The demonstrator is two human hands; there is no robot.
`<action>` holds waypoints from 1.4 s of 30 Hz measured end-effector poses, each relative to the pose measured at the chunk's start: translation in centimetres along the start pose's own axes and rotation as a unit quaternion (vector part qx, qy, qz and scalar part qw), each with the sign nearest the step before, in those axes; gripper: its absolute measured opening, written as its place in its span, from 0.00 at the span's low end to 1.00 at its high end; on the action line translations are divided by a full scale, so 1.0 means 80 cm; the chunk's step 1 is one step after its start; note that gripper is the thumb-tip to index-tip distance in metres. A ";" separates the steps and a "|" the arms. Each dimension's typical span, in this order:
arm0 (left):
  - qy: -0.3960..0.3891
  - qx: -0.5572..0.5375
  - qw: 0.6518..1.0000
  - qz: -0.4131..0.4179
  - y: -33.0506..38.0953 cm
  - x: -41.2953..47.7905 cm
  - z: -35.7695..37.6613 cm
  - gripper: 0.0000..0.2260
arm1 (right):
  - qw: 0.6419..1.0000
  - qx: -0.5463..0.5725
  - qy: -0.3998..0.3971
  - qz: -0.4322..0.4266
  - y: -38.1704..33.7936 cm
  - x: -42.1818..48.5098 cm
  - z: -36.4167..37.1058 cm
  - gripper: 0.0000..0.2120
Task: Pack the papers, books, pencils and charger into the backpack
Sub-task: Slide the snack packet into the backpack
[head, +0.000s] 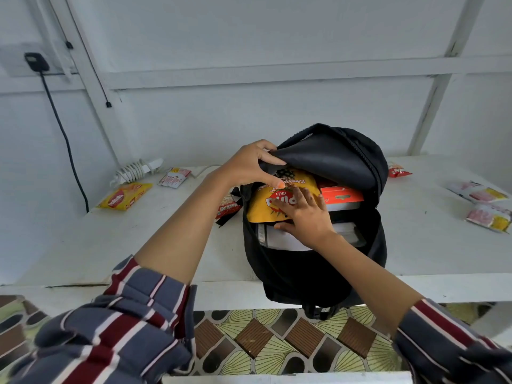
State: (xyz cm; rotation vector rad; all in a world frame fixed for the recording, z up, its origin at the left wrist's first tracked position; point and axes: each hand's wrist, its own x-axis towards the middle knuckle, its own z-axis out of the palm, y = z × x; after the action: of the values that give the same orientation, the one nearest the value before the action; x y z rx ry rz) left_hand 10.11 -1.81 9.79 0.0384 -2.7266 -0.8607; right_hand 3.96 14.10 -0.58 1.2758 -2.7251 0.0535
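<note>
On the head view, the black fabric backpack (318, 273) stands unzipped at frame centre on the white worktop (166, 239). I judge it partly packed, with white papers (282, 241) and a stiff red box (342, 196) inside. The left hand (249, 164) keeps a pinching grip on the soft flap (332, 156). The right hand (302, 217) has no grip, its flat fingers pressing a glossy yellow packet (263, 209). The coiled white charger (135, 170) lies upper left, unpacked. I see no pencils.

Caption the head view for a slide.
Left hand holds the backpack open while the right hand presses a yellow snack bag inside.
</note>
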 end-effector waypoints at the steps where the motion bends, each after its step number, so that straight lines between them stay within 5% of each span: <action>1: 0.000 0.000 1.000 -0.001 0.000 0.000 0.000 0.22 | 1.000 -0.011 -0.001 -0.002 -0.001 0.004 -0.002 0.28; 12: -0.008 0.001 1.000 0.001 0.004 0.001 0.000 0.22 | 0.997 0.005 -0.053 0.057 -0.020 0.042 -0.009 0.26; 17: -0.015 0.009 1.000 -0.003 0.002 0.000 0.001 0.22 | 0.998 0.015 -0.066 -0.003 -0.002 0.027 -0.007 0.35; 24: -0.014 0.004 1.000 -0.008 0.001 -0.001 0.001 0.22 | 0.994 0.108 0.032 0.001 0.019 0.012 -0.007 0.27; 38: -0.030 0.035 0.999 -0.013 0.007 -0.009 0.008 0.22 | 0.999 0.031 0.019 0.005 0.007 0.015 0.000 0.28; 42: -0.048 0.035 0.998 -0.017 0.010 -0.016 0.008 0.20 | 0.996 0.084 0.031 0.001 0.012 0.000 -0.004 0.30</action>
State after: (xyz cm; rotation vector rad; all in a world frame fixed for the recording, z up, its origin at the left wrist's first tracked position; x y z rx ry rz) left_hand 11.19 -0.68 9.43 0.0591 -2.8522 -0.7958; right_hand 3.28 14.77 -0.22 1.2898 -2.7168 0.3245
